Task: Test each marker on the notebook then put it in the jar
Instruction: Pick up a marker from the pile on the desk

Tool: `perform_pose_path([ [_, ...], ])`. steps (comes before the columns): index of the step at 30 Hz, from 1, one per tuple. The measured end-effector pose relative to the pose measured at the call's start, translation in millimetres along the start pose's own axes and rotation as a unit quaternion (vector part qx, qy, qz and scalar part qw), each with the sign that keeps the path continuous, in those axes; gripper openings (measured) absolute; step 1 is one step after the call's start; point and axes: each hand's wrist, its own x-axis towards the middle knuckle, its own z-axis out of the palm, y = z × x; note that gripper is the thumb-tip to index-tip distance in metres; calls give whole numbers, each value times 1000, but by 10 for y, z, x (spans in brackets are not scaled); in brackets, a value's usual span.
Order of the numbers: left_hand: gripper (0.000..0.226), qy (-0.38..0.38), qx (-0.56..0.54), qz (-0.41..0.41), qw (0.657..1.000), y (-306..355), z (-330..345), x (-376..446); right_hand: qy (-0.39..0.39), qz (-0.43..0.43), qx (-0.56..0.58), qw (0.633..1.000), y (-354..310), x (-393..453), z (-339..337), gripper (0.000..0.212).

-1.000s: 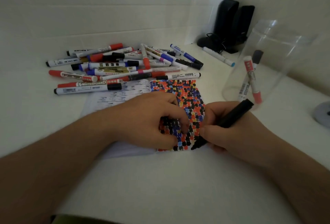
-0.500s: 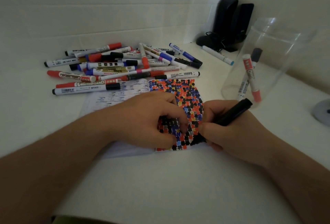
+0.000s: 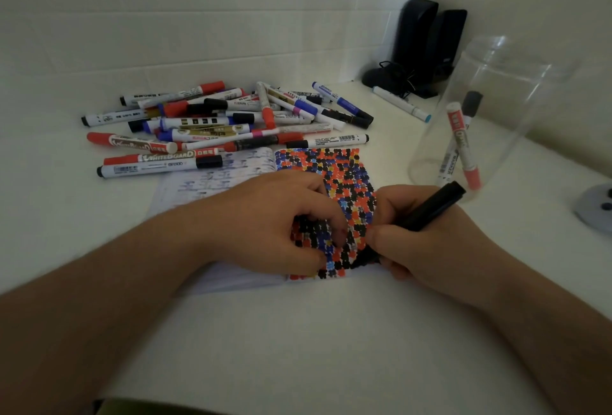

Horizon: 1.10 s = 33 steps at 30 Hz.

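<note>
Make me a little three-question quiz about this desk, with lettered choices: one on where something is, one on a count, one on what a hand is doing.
1. Where does the clear jar stand relative to the notebook?
A. To its right
B. To its left
C. On top of it

2. How many markers are inside the jar?
A. None
B. Two
C. Five

3. What is the right hand doing?
A. Resting flat and empty
B. Reaching into the jar
C. Gripping a black marker with its tip at the page

Answers:
1. A, the jar sits at the right of the desk, beside the coloured page.
2. B, a red-ended marker and a black-capped marker lean inside it.
3. C, its fingers curl round the black barrel while the left hand rests on the notebook.
</note>
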Motion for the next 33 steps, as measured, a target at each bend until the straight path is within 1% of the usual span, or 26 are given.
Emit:
perform_pose_path([
  [3, 33, 2, 2, 1, 1000, 10, -3, -4, 9, -4, -1, 1000, 27, 5, 1, 29],
  [6, 32, 3, 2, 3, 1000, 21, -3, -7, -7, -8, -11, 1000, 14, -6, 7, 26],
  [8, 32, 2, 3, 1, 1000, 18, -4, -2, -11, -6, -4, 1000, 15, -8, -5, 28],
  [11, 32, 1, 5, 1, 1000, 4, -4, 6, 8, -6, 22, 1000, 48, 5, -18, 36],
  [13, 32, -1, 0, -1, 1000, 12, -6, -1, 13, -7, 27, 1000, 57, 9, -10, 38],
  [16, 32, -6, -3, -9, 1000, 18, -4, -6, -6, -8, 18, 1000, 55, 7, 1, 37],
  [18, 34, 2, -25, -19, 1000, 16, -12, -2, -21, -9, 20, 1000, 67, 11, -11, 40],
  [20, 40, 34, -99, -53, 993, -3, -43, -2, -16, -17, 36, 999, 70, 38, -37, 40],
  [21, 39, 54, -147, -71, 985, -23, -60, -4, -1, -25, 52, 998, 55, 67, -65, 36],
  [23, 30, 101, -230, -95, 963, -69, -95, -10, 33, -45, 115, 992, -34, 173, -146, 28],
  [25, 23, 141, -286, -108, 942, -96, -120, -11, 38, -75, 162, 983, -211, 310, -230, 25],
  [27, 18, 187, -307, -131, 924, -109, -147, -2, 12, -121, 162, 979, -383, 459, -287, 12],
  [28, 17, 217, -302, -144, 917, -123, -155, 3, 5, -133, 158, 978, -445, 534, -285, 10],
  [30, 21, 281, -291, -175, 898, -159, -162, 10, 31, -126, 168, 977, -423, 677, -239, 3],
  [31, 23, 309, -295, -188, 884, -180, -168, 17, 48, -113, 205, 971, -358, 731, -197, 12],
  [33, 25, 342, -313, -205, 862, -210, -180, 36, 65, -85, 318, 942, -233, 772, -77, 25],
])
